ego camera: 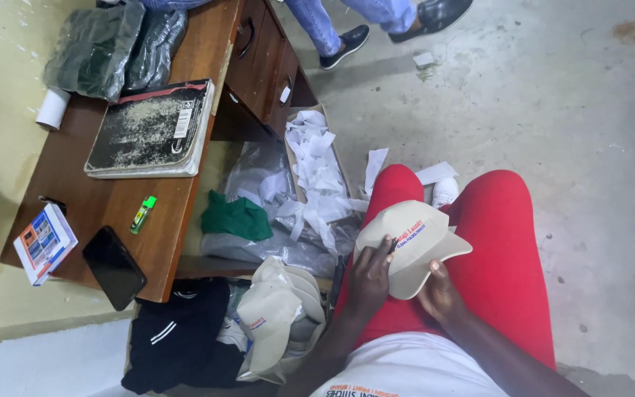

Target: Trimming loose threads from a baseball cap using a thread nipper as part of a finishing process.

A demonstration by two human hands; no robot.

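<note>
Beige cap [411, 246] held in both hands; cardboard box [289, 158] holds paper scraps [317, 176].

Red trousers [508, 265], white printed shirt [406, 367]

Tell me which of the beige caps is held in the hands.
The cap on the red lap: the left hand and right hand grip it. The other caps lie piled beside the desk, untouched.

Both bare forearms reach forward over the lap, wrists close together. The left hand [370, 276] curls with its fingers bent inward. The right hand [441, 292] closes in a pinch, thumb raised.
</note>
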